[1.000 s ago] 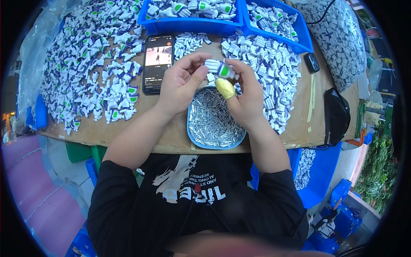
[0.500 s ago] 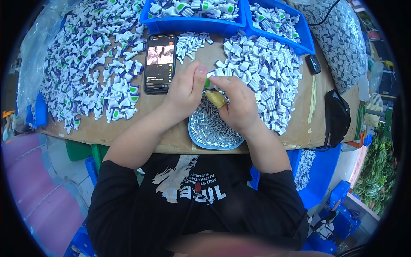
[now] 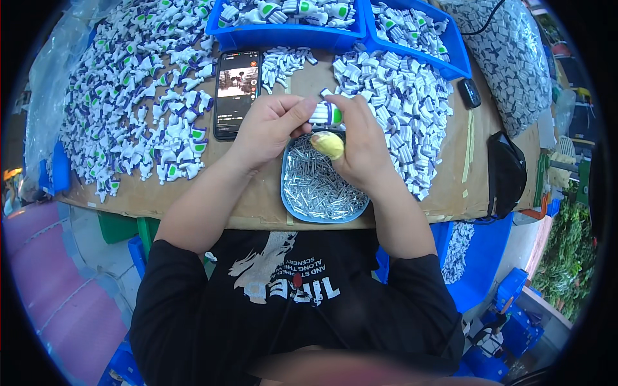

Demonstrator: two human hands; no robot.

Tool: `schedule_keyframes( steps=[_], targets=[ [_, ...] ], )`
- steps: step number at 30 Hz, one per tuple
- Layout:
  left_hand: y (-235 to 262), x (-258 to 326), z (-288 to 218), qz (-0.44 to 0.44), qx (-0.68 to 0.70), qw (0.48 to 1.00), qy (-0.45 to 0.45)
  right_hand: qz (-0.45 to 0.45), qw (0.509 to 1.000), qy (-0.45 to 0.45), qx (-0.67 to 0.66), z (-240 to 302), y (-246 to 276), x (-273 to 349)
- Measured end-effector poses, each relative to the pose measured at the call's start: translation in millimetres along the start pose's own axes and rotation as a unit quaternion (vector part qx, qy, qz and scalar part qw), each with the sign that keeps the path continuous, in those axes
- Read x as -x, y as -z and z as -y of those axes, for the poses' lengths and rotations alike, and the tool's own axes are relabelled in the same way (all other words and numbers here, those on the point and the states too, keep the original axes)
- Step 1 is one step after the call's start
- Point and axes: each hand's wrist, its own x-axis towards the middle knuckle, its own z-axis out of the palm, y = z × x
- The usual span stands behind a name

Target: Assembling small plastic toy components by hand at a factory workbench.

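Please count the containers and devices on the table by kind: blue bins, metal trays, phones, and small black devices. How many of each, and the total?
Blue bins: 2
Metal tray of pins: 1
Phone: 1
Small black device: 1
Total: 5

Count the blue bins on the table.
2: one blue bin at the top centre, behind the phone, and a second blue bin beside it to the right. Others may lie out of view.
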Motion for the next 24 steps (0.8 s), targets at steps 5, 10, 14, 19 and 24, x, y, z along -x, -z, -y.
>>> schedule_keyframes(
  steps=[5, 10, 14, 19, 24],
  targets=[
    [2.7, 3.6, -5.8, 0.029, -0.078, 0.996, -0.011, 0.039, 0.998, 0.005, 0.049, 0.3, -2.1, 4.9],
    [-0.1, 8.3, -10.4, 0.063, -0.129, 0.989, -0.038, 0.048, 0.998, 0.011, 0.035, 4.2, 2.1, 5.8],
    [-2.2, 11.9, -11.0, 0.068, -0.155, 0.985, -0.045, 0.043, 0.999, 0.019, 0.021, 6.2, 5.6, 5.4],
    [-3.7, 12.9, -10.0, 0.064, -0.144, 0.986, -0.047, 0.034, 0.999, 0.011, 0.029, 6.4, 1.7, 8.0],
    [-3.0, 10.1, -6.8, 0.021, -0.155, 0.985, -0.075, -0.005, 0.999, 0.03, 0.024, -1.2, -7.1, 0.8]
  ],
)
